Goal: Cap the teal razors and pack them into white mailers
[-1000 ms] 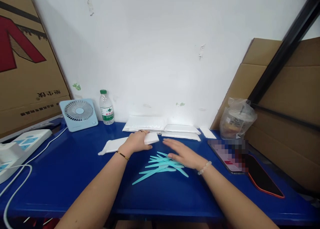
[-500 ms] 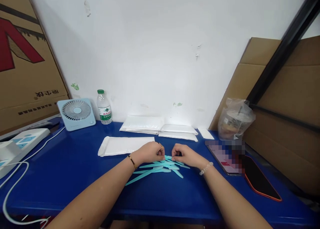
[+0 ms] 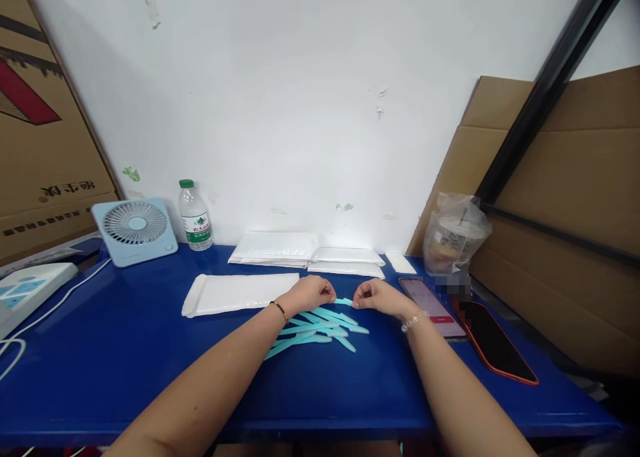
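Note:
A slim teal eyebrow razor [image 3: 344,302] spans the gap between my two hands, just above the far side of a loose pile. My left hand [image 3: 316,293] is closed in a pinch at its left end. At the right end, the fingertips of my right hand [image 3: 373,296] pinch it too. Below lies the pile of teal eyebrow razors [image 3: 320,327], several of them fanned across one another with their paler ends mostly to the right. My left wrist and forearm hide part of the pile's left side.
Behind my left hand lies a white packet [image 3: 240,292], with more white packets [image 3: 275,247] by the wall. A blue fan [image 3: 136,227] and water bottle [image 3: 196,220] stand left. To the right are two phones [image 3: 433,310] [image 3: 500,344] and a bagged cup [image 3: 453,237].
Both hands have lifted slightly from the pile, and one eyebrow razor now shows held between them. The view has shifted a little, so the surroundings appear further left.

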Demonstrator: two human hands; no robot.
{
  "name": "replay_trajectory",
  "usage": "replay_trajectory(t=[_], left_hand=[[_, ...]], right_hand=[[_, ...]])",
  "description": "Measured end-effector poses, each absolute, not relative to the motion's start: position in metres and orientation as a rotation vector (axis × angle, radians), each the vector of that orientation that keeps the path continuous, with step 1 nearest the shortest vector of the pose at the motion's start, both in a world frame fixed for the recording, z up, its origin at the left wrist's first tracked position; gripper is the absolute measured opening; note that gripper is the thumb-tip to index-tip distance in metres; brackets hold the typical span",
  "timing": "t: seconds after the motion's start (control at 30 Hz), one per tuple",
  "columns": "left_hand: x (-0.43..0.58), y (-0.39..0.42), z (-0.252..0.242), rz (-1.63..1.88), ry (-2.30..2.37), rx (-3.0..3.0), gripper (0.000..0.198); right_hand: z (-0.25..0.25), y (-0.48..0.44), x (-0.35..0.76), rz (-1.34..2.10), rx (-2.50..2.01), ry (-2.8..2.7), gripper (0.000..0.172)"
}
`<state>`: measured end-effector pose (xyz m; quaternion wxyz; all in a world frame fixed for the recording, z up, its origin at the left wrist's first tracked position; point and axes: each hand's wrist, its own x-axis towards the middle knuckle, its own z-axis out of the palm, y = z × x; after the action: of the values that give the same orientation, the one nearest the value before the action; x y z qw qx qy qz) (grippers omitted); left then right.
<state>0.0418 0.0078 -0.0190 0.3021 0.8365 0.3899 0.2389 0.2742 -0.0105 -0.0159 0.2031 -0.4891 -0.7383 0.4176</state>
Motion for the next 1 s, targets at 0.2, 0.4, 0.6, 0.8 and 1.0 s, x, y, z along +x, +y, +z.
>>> replay_trajectory(t=[0.2, 0.4, 0.6, 0.8, 1.0], left_hand=[[0.032, 0.01, -0.02, 0.529, 1.097, 2.185, 0.014], [0.023, 0.004, -0.01, 0.521, 1.168, 2.341, 0.034], [0.013, -0.002, -0.003, 0.32, 1.111, 2.43, 0.026], [0.019, -0.007, 0.002, 0.209, 1.205, 2.405, 0.023], [0.028, -0.017, 0.009, 0.165, 1.309, 2.379, 0.021]], right_hand=[[-0.019, -0.008, 0.278, 1.191, -1.376, -2.051, 0.026], [-0.017, -0.009, 0.276, 1.023, -1.414, -2.052, 0.028], [-0.006, -0.027, 0.259, 0.92, -1.421, -2.278, 0.023], [-0.006, -0.031, 0.251, 0.835, -1.474, -2.292, 0.012], [-0.003, -0.029, 0.258, 0.866, -1.423, -2.366, 0.012]])
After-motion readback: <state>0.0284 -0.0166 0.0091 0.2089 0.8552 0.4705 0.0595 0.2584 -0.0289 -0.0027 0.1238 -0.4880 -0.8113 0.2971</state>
